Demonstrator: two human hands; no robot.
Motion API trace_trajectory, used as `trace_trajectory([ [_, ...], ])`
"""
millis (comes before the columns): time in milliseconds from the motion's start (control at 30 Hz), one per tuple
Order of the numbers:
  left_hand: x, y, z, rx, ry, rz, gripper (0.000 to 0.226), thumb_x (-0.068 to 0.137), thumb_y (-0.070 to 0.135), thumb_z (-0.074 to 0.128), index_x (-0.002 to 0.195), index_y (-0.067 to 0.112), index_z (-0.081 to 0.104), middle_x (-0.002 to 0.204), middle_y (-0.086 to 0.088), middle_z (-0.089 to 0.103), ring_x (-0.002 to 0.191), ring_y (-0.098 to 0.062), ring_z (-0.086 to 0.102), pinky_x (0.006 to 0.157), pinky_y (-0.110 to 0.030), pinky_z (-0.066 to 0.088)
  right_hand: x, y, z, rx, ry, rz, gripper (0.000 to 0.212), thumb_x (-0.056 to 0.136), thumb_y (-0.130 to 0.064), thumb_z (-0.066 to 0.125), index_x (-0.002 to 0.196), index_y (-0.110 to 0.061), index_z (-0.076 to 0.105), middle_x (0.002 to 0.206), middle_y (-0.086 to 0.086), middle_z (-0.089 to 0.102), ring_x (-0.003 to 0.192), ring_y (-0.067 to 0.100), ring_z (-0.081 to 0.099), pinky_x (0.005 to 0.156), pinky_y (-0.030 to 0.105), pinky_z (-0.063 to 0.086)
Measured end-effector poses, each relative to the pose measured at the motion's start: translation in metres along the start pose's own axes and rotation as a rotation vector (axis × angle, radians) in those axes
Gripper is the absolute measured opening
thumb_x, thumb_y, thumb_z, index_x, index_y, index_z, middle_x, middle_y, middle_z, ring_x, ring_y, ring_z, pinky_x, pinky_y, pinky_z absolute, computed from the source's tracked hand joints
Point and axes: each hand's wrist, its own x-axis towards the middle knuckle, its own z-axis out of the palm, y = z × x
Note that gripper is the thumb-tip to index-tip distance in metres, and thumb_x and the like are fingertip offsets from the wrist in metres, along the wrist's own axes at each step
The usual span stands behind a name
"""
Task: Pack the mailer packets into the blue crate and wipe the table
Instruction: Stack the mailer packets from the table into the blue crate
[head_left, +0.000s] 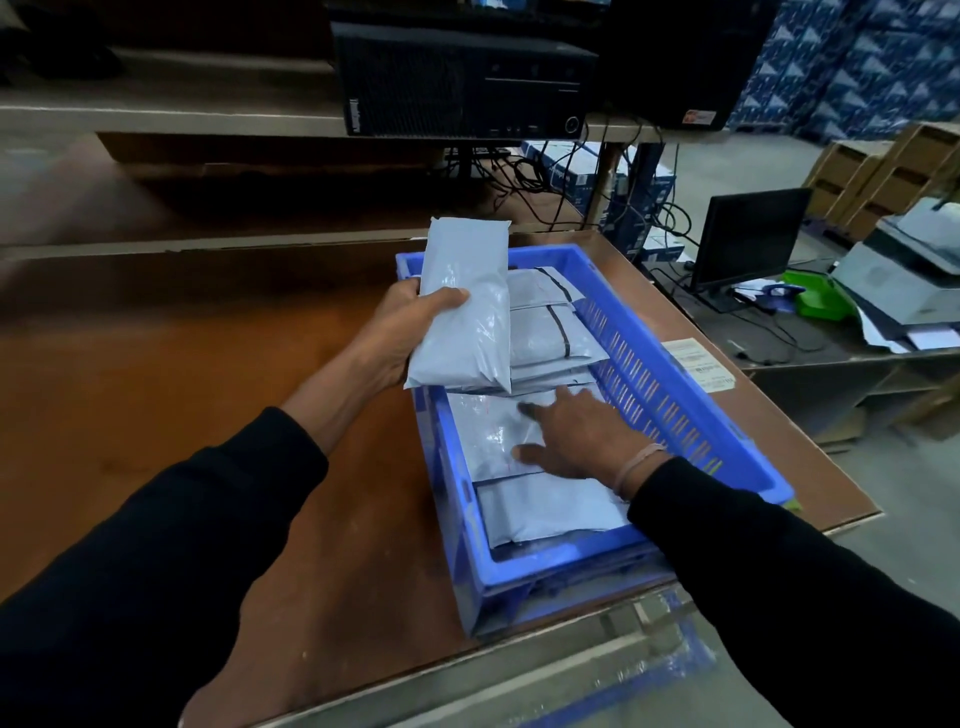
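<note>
Blue crate (670, 358) on the brown counter (208, 389), holding several grey packets (550, 506). Left hand (400, 332), grip clamped around one packet (462, 306) raised over the crate's far-left part. Right hand (576, 431), fingers spread, rests flat on a packet inside (483, 431).

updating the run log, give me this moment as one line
left hand: holds mailer packet over blue crate | right hand: flat on packets in crate | table wipe: not yet
</note>
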Motion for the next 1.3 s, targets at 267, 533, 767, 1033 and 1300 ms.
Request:
trace_trajectory([
  [267,0.002,-0.004,0.008,0.065,-0.038,-0.007,0.038,0.092,0.021,0.075,0.126,0.011,0.062,0.111,-0.008,0.075,0.09,-0.019,0.075,0.065,-0.028,0.06,0.007,-0.002,0.014,-0.052,-0.274,-0.062,0.066,0.106,-0.05,0.031,0.158,-0.039,-0.008,0.161,0.022,-0.026,0.15,0.05,-0.005,0.12,0.058,0.004],
  [533,0.003,-0.008,0.017,0.127,-0.059,-0.026,0.046,0.09,0.024,0.078,0.129,0.01,0.061,0.114,-0.008,0.074,0.093,-0.02,0.075,0.065,-0.028,0.06,0.025,0.036,0.002,0.123,-0.089,-0.114,0.074,0.097,-0.04,0.058,0.159,-0.036,0.017,0.165,0.017,0.008,0.137,0.039,0.044,0.114,0.041,0.036],
  [767,0.004,-0.001,0.02,0.373,-0.11,0.025,0.045,0.083,0.033,0.084,0.12,0.013,0.068,0.106,-0.004,0.077,0.09,-0.018,0.076,0.068,-0.027,0.06,0.037,0.08,-0.04,0.586,0.754,0.097,0.037,0.08,-0.01,0.062,0.116,-0.017,0.065,0.119,0.008,0.064,0.107,0.031,0.061,0.087,0.04,0.052],
  [1033,0.004,0.02,0.036,0.799,-0.503,0.035,0.039,0.082,0.041,0.085,0.114,0.022,0.074,0.105,0.001,0.079,0.092,-0.018,0.077,0.078,-0.033,0.063,0.039,0.09,-0.047,-0.07,0.636,-0.364,0.126,0.055,-0.059,0.08,0.159,-0.025,0.017,0.16,0.002,0.03,0.147,0.032,0.026,0.117,0.051,0.027],
  [1300,0.012,-0.008,0.047,1.391,-0.432,0.244,0.056,0.08,0.064,0.075,0.119,0.026,0.067,0.11,0.011,0.064,0.099,-0.012,0.062,0.081,-0.033,0.053,0.04,0.107,-0.006,-0.056,0.411,-0.282,0.096,0.049,-0.064,0.079,0.129,-0.026,0.043,0.12,-0.004,0.056,0.106,0.026,0.047,0.077,0.038,0.036],
])
